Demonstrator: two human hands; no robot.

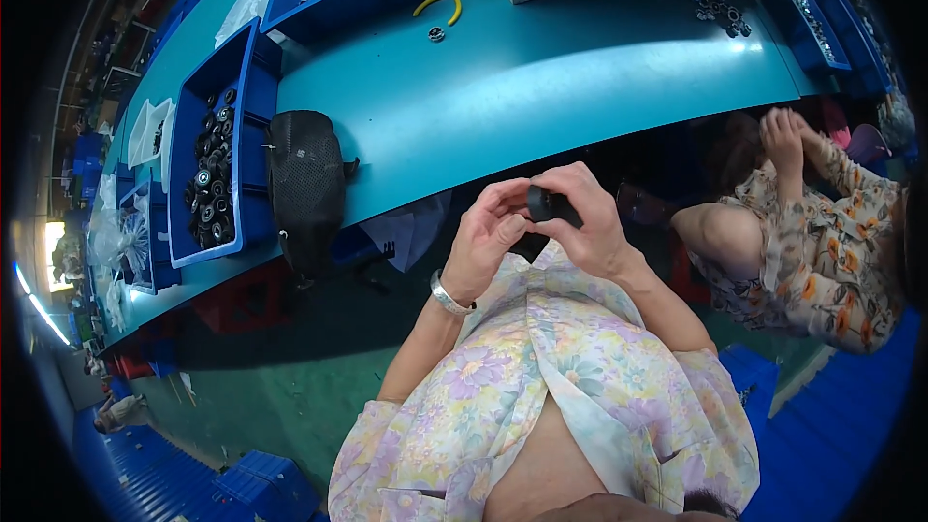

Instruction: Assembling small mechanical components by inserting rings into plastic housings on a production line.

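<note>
Two bare hands meet in front of the person's floral shirt [580, 367], just off the near edge of a teal bench [464, 101], as I see it in the head view. The right hand [590, 217] has its thumb and fingers clamped on a black round piece [555, 207], which is up in the air between the hands. The left hand [486, 237], with a silvery band [450, 294] at its wrist, has its fingers curled at the piece's left side; whether they grip it I cannot tell.

Across the bench lie yellow-handled pliers [445, 6], a small metal ring [436, 35] beside them and a cluster of shiny parts [721, 15] farther right. One blue bin [372, 2] holds bright metal pieces; another blue bin [253, 126], to the left, holds dark round ones. Beside it a black mesh bag [307, 159] leans over the bench edge, and farther left is a white tray [145, 135].

To the right a co-worker [822, 261] sits in flowered clothes, hands raised together. Below spreads a green floor [290, 406], with a blue box [269, 483] at lower left.
</note>
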